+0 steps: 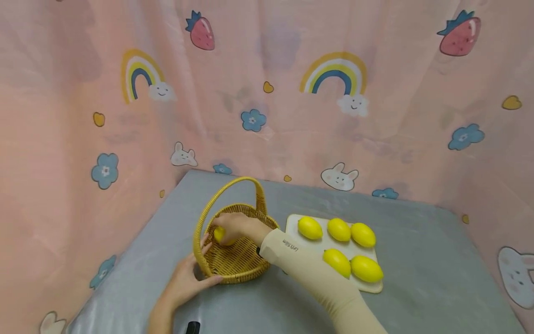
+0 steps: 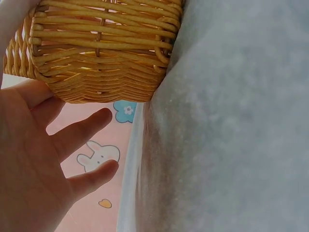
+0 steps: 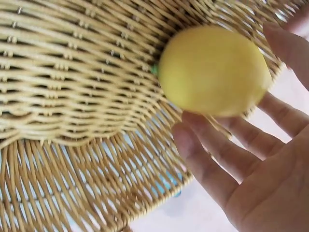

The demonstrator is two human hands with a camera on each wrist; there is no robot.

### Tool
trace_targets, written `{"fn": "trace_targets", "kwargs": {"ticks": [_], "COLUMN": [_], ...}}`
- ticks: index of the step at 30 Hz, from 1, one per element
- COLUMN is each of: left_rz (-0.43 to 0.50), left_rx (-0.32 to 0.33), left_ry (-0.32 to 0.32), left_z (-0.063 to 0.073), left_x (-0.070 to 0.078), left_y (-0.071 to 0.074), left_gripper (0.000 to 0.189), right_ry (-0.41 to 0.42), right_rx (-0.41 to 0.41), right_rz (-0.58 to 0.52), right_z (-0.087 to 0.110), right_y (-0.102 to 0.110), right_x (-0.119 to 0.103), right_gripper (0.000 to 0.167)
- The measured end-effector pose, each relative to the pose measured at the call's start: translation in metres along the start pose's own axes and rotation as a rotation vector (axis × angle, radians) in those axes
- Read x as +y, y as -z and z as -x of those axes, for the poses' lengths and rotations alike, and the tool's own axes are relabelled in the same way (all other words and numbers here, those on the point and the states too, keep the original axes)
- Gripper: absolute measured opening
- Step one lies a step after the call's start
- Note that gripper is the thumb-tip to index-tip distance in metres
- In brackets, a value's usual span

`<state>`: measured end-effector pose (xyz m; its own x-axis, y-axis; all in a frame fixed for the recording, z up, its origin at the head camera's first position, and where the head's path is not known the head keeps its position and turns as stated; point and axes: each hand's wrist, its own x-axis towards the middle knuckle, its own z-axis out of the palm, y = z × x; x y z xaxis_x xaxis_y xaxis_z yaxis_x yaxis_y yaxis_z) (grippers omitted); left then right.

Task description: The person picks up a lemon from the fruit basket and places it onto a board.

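Observation:
A wicker basket point(image 1: 239, 262) with a tall arched handle stands on the table. My left hand point(image 1: 185, 278) holds its near left side, thumb at the front rim and fingers spread along the outer wall; the left wrist view shows two straight fingers beside the woven base point(image 2: 101, 77). My right hand point(image 1: 235, 227) reaches inside, around a yellow lemon point(image 3: 215, 72) at the basket's left wall. In the right wrist view its fingers point(image 3: 212, 166) are extended and spread behind the lemon, with the thumb apart from it at upper right.
Right of the basket, a white board point(image 1: 365, 284) carries several more lemons point(image 1: 366, 269), and my right sleeve point(image 1: 313, 269) passes in front of it. A small black object point(image 1: 193, 327) lies at the near edge. A pink patterned curtain point(image 1: 283, 130) surrounds the grey-covered table point(image 1: 434, 269).

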<state>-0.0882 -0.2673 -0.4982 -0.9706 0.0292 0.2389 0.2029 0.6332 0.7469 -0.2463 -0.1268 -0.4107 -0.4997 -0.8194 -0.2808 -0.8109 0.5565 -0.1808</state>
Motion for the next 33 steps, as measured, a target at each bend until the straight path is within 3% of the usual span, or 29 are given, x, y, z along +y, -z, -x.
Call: {"fn": "trace_targets", "kwargs": {"ticks": [5, 11, 14, 18, 25, 29, 33], "left_rz": [0.017, 0.019, 0.022, 0.017, 0.009, 0.003, -0.002], "left_rx": [-0.005, -0.001, 0.001, -0.005, -0.007, -0.009, -0.013], "left_ry": [0.01, 0.006, -0.005, -0.005, 0.013, 0.003, 0.001], "left_z": [0.001, 0.0, -0.001, -0.002, -0.001, -0.001, -0.001], "left_x": [0.0, 0.003, 0.004, 0.004, 0.004, 0.003, 0.002], "left_y": [-0.003, -0.001, 0.001, 0.002, 0.002, 0.001, -0.001], "left_gripper": [0.089, 0.089, 0.089, 0.09, 0.089, 0.088, 0.088], "right_ry": [0.045, 0.19, 0.204, 0.153, -0.02, -0.06, -0.023], "right_rx": [0.012, 0.007, 0.024, 0.022, -0.078, -0.095, -0.08], "right_rz": [0.04, -0.064, -0.096, -0.106, -0.047, -0.015, -0.007], "right_z": [0.001, 0.005, 0.008, 0.013, 0.016, 0.017, 0.019], "right_y": [-0.01, -0.007, -0.006, -0.004, -0.008, -0.011, -0.01], "right_x": [-0.004, -0.002, 0.001, 0.002, 0.001, 0.002, 0.007], "right_gripper": [0.053, 0.016, 0.006, 0.021, 0.052, 0.054, 0.049]}}
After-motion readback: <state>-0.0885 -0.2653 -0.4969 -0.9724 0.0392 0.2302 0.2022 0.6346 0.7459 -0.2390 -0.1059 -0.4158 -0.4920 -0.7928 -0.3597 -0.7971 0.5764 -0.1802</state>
